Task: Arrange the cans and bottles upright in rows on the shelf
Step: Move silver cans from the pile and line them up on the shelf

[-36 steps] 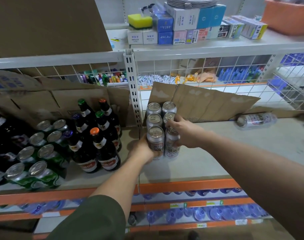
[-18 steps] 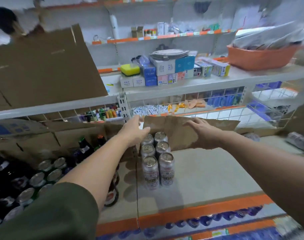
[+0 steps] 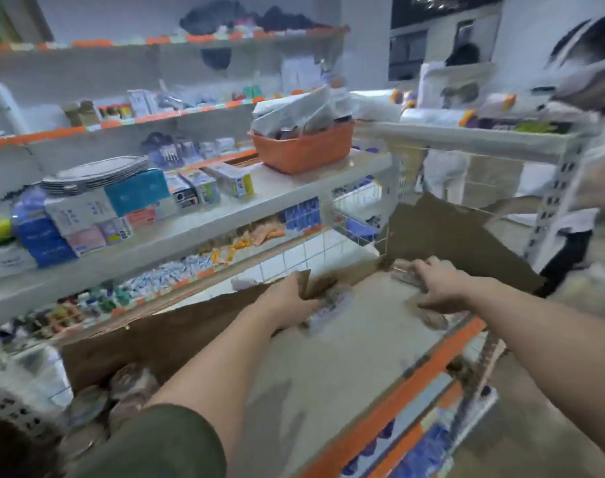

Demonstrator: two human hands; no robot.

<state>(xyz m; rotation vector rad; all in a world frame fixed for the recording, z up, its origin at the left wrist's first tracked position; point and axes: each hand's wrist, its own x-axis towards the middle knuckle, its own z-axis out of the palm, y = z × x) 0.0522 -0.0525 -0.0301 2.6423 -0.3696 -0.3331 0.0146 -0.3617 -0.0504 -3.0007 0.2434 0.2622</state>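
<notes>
The whole view is smeared by motion. Several silver cans (image 3: 121, 391) stand upright at the lower left of the grey shelf (image 3: 328, 367), partly behind my left arm. My left hand (image 3: 287, 301) reaches to a lying, blurred bottle with a pale label (image 3: 332, 305); how its fingers sit on it cannot be made out. Further right, my right hand (image 3: 439, 288) lies palm down with fingers stretched over a lying can (image 3: 404, 277). Another blurred can (image 3: 432, 320) lies just below that hand near the shelf's front edge.
Brown cardboard sheets (image 3: 449, 243) lean against the wire back of the shelf. An orange basket (image 3: 304, 150) and boxed goods (image 3: 135, 191) sit on the shelf above. A person (image 3: 591, 201) stands at the right, another further back. The orange front rail (image 3: 415, 381) marks the shelf edge.
The view has swung right along the shelf. Both hands left the upright cans and cardboard and moved right, down onto the lying bottle and cans.
</notes>
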